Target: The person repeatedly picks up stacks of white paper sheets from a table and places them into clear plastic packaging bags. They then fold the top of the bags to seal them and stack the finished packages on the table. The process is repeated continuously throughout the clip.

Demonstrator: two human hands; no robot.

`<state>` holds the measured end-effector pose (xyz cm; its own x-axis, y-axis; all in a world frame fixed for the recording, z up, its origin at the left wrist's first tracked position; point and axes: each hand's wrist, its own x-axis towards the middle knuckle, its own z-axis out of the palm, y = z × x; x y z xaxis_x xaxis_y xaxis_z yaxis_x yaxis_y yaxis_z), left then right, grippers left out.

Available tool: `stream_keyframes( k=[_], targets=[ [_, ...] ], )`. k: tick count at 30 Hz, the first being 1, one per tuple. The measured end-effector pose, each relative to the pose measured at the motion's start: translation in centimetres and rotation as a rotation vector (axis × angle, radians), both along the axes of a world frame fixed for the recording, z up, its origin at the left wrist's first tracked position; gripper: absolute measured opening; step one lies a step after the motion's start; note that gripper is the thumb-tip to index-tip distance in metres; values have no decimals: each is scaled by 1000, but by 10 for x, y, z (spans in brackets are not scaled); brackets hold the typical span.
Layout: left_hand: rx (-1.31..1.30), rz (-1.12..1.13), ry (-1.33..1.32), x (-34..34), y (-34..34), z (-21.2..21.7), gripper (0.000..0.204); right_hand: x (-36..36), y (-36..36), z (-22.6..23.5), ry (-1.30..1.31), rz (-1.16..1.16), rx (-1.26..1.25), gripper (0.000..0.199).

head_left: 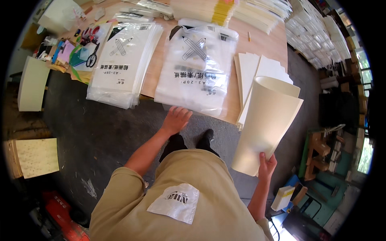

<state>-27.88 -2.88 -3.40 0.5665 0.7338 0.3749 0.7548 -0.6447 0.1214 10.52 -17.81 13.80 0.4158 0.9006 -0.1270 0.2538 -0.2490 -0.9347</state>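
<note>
My right hand [266, 165] grips the lower part of a curled bundle of large cream paper sheets [261, 124], thumb on the near face and fingers behind. The sheets bend over into a loose roll and stand up beside the table's front right corner. My left hand [177, 119] is at the front edge of the table with fingers bent, closed at the near edge of a clear printed plastic bag [193, 76]; its fingertips are partly hidden. The bag lies flat, with a crossed-pencil drawing on it. White paper sheets [246, 68] lie fanned out behind the curled bundle.
A stack of similar bags [120, 64] lies to the left, overhanging the wooden table [150, 80]. Black scissors [92, 56] and tape rolls lie farther left. A pencil [249, 36] and paper stacks [263, 14] are at the back. Wrapped stacks [315, 36] stand on the right.
</note>
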Motion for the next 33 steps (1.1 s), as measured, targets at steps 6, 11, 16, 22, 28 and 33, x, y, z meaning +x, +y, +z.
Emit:
stream_keyframes(
  k=[6,11,16,22,28,33],
  targets=[
    [42,-228,63,-24,49,-27,38,-44,-30,1,72,-171,-96,33],
    [20,-315,24,-24,56,-1,34,-77,-49,5,61,-290,-120,33],
    [85,-320,74,-21,65,-26,45,-101,-71,3,7,-332,-93,34],
    [8,-330,128,-15,55,-1,29,-119,-92,-8,27,-391,-114,34],
    [53,-343,-89,-17,59,-25,21,-139,-103,-10,62,-451,-99,32],
    [-540,-259,-126,-9,73,18,19,-136,-108,-7,-43,-438,-146,28]
  ],
)
